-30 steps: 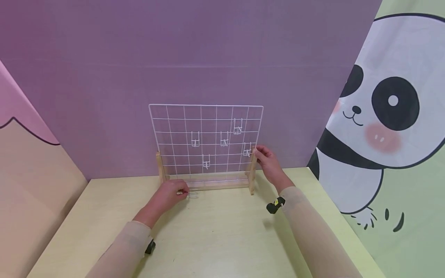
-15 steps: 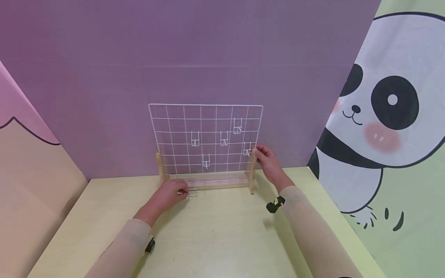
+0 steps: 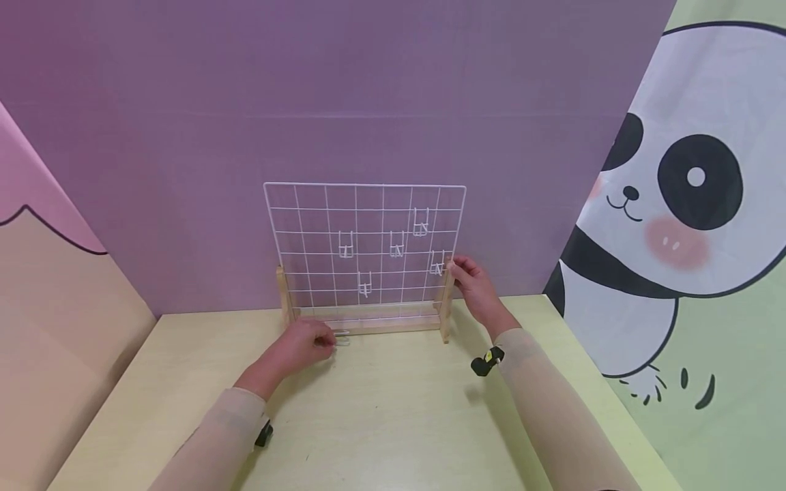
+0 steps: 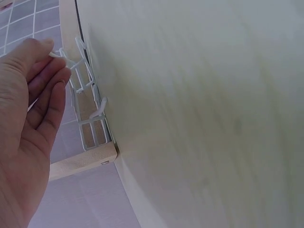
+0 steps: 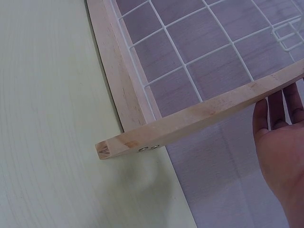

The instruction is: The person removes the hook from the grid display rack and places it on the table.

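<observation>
- Hidden/unclear: left hand (image 3: 293, 349) fingertips cover most of the loose hook (image 3: 341, 337) in head view; only thin white wire pokes out twd the rack. Left wrist view shows it better but blurred by motion near the table (image 3: 381, 423).
- Right hand (image 3: 473, 286) palm cut off at frame edge in right wrist view; fingers partly behind the wooden upright (image 3: 447, 300), so exact finger contact w/ the grid is hard to make out.
- Wire rack (image 3: 365, 239): white grid panel, upright, slotted in a pale wood base w/ two side feet, at the back of the table against the purple wall (image 3: 307, 102).
- Five small white hooks hang on the grid; one (image 3: 365, 285) low centre, one (image 3: 437, 263) just beside the right hand.
- Left hand grip: fingers & thumb pinch the loose hook's wire end; other fingers loosely bent. Hook sits low, just in front of the rack's base rail, left of centre, touching or nearly on the table – can't tell which.
- Right hand grip: fingers curled round the rack's right upright nr its top, holding it.
- Loose hook look: thin white wire, small ladder-like frame w/ bent prong.
- Panda mural (image 3: 675, 204) well right of the rack.
</observation>
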Motion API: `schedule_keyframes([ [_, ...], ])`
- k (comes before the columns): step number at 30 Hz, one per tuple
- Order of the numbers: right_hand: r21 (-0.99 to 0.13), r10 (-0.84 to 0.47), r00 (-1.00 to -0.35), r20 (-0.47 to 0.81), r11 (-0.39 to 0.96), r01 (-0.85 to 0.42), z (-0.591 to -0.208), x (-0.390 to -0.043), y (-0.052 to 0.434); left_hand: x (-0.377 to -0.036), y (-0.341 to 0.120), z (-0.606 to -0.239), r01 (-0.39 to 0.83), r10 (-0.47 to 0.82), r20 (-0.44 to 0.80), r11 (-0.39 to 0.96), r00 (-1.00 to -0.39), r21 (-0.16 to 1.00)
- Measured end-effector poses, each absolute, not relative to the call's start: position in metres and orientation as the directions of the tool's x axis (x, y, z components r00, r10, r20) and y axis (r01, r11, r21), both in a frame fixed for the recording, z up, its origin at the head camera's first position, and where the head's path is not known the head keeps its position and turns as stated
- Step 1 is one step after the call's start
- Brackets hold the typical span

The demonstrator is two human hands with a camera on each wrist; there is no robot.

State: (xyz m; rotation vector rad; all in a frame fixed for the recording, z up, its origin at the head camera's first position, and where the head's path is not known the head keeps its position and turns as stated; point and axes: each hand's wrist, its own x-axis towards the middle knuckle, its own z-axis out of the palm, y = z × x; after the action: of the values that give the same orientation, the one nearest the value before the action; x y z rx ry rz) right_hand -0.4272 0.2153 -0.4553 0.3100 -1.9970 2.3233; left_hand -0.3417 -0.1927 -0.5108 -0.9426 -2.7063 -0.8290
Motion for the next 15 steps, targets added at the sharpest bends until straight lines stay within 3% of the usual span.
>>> schedule_keyframes([
  [15,-0.967,-0.092,-0.975,0.200,-0.176,-0.182,-0.4558,-0.4276,0.2157,-0.3416,-0.1931,-0.5137,0.554,0.521,0.212,0.686,-0.826,0.473],
])
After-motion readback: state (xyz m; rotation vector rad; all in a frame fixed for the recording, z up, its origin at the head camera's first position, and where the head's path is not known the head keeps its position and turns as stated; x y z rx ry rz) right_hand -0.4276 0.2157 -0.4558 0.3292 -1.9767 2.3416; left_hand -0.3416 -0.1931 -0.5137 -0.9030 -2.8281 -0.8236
